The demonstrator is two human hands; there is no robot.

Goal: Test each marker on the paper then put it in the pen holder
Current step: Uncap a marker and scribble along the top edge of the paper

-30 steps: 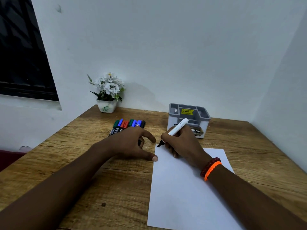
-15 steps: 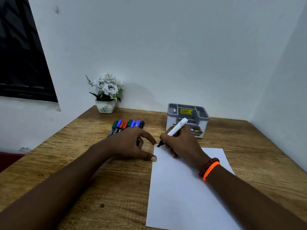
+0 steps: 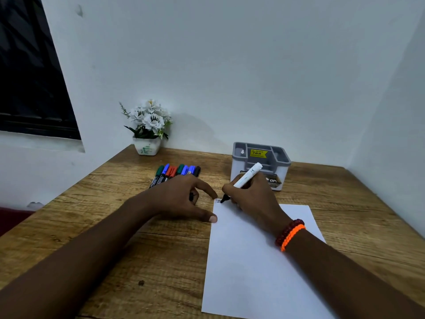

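One flower pot [image 3: 147, 146] stands at the desk's [image 3: 103, 226] back left corner. Seven capped markers [image 3: 176, 172] lie side by side near it: two green, three blue, one red, one black. The left hand [image 3: 181, 199] curls around a dark cap [image 3: 191, 196], its thumb pressing the paper's [image 3: 253, 261] edge. The right hand [image 3: 255, 199] grips one white marker [image 3: 247, 176], tip touching the sheet's top left corner beside a small scribble [image 3: 217, 200]. One grey holder [image 3: 261, 164] stands behind it.

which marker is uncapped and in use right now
The white-barrelled marker held in the right hand, black tip on the white paper sheet. The other markers lie capped in a row on the wooden table.
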